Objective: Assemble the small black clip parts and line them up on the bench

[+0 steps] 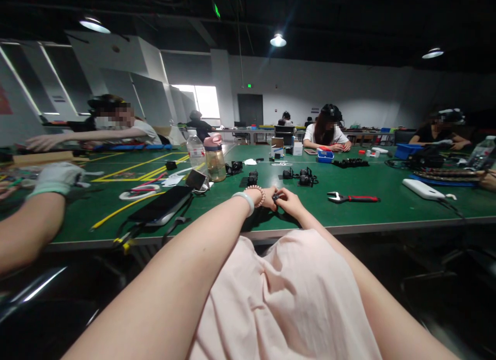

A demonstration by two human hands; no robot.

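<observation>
At the near edge of the green table, my left hand (267,199) and my right hand (292,203) meet. A small black part (275,197) sits between them, pinched by the fingers of both hands; its exact kind is too small to tell. Just beyond my hands lie black parts with cables: one (252,177) straight ahead, another (287,173) further right and a bulkier one (307,177) beside it. Right of my hands rests an adjustable wrench (353,198) with a red and black handle.
To the left are a black power bank (160,206), a yellow cable (126,210), an amber bottle (215,161) and a clear bottle (196,149). A co-worker's gloved hand (54,178) reaches in there. A white device (422,189) and a blue bin (325,156) stand right.
</observation>
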